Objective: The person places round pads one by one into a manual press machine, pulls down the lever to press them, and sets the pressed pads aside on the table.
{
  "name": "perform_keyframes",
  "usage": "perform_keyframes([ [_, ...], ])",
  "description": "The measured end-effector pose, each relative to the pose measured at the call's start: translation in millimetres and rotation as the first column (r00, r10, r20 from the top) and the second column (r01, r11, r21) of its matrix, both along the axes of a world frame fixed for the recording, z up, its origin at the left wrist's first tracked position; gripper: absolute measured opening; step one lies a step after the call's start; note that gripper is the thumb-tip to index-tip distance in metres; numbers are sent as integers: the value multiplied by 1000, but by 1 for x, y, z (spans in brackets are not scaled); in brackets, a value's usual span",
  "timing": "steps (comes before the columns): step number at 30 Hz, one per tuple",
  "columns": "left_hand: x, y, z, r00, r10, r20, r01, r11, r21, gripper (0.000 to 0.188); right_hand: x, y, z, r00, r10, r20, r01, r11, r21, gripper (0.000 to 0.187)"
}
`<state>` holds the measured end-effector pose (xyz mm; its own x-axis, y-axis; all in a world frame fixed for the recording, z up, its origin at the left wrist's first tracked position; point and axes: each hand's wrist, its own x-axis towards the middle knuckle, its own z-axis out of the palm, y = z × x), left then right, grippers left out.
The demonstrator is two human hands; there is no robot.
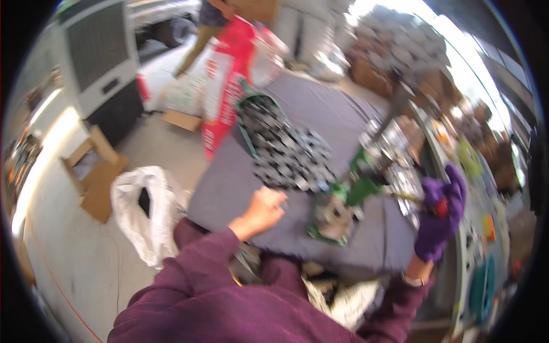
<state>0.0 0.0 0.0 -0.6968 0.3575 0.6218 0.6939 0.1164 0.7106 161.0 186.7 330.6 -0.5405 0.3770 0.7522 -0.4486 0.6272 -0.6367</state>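
My left hand (260, 212), bare and slightly blurred, hovers over the grey-covered table with its fingers curled together. Whether anything small is in them is hidden. Just beyond it spreads a pile of small dark, shiny round pieces (294, 160), spilling from a green scoop (249, 134). My right hand (440, 214), in a purple glove, is closed around the red knob (441, 207) of a lever. The lever's rod runs left to a green hand press (361, 191). The press's green base (327, 235) stands on the table to the right of my left hand.
A grey cloth (291, 91) covers the table. Clear plastic bags (403, 177) lie behind the press. A white sack (143, 228) and open cardboard box (103, 188) stand on the left floor. A red-and-white sack (226, 80) leans at the far edge, near another person (209, 28).
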Motion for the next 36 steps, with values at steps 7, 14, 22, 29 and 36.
perform_keyframes([
  [7, 3, -38, 14, 955, -239, 175, 259, 961, -99, 64, 21, -36, -89, 989, 34, -141, -54, 989, -140, 51],
  [14, 19, 0, 15, 933, -345, 104, 354, 931, -92, 76, 25, -44, -93, 993, -29, -115, 14, 991, -135, 50],
  [22, 24, 21, 17, 890, -381, 251, 403, 914, -40, 82, 26, -44, -95, 991, -4, -131, -11, 993, -114, 50],
  [29, 20, 31, 11, 837, -437, 331, 441, 895, 66, 85, 44, -44, -125, 965, 149, -217, -152, 988, 1, 46],
  [36, 22, 16, 16, 801, -493, 340, 489, 866, 103, 85, 87, -77, -232, 999, -25, -45, 34, 978, 207, 24],
])
